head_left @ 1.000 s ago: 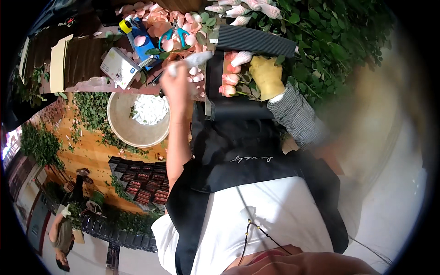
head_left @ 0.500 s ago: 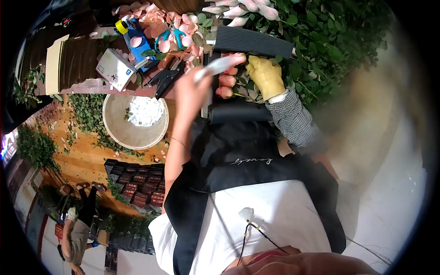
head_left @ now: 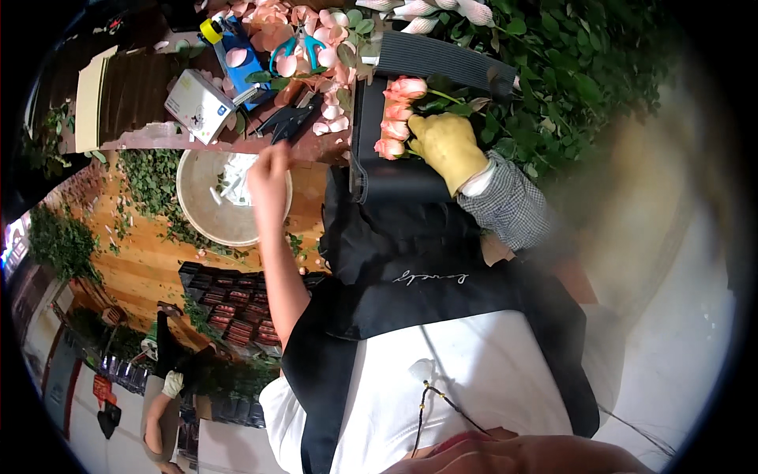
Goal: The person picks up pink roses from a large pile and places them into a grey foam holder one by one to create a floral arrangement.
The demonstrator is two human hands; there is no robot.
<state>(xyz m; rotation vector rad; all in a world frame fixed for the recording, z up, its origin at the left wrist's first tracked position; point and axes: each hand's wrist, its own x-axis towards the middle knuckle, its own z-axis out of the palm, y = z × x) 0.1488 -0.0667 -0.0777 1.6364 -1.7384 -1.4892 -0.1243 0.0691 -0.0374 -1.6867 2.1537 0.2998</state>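
Note:
Pink roses (head_left: 397,118) lie in a stacked row, heads to the left, on a black ribbed surface (head_left: 379,178). My right hand (head_left: 448,150), in a yellow glove with a checked sleeve, is closed around rose stems just right of the heads. Its fingertips touch the lower blooms, and the glove hides most of the stems. My bare left hand (head_left: 270,175) is over the right side of a pale round bucket (head_left: 189,207), its fingers blurred and partly turned away. White mesh sleeves (head_left: 235,175) lie in the bucket, one of them near its left inner wall.
A dark ribbed strip (head_left: 442,62) lies beyond the roses, with netted roses (head_left: 418,9) behind. Leafy stems (head_left: 576,87) pile up on the right. Loose petals (head_left: 272,31), teal-handled scissors (head_left: 298,54), a black stapler (head_left: 288,118) and a white box (head_left: 199,107) are at the left.
My left hand has moved left and down from the roses to the bucket. The rose it was at has lost its white mesh sleeve and lies bare atop the row. My right hand has shifted slightly.

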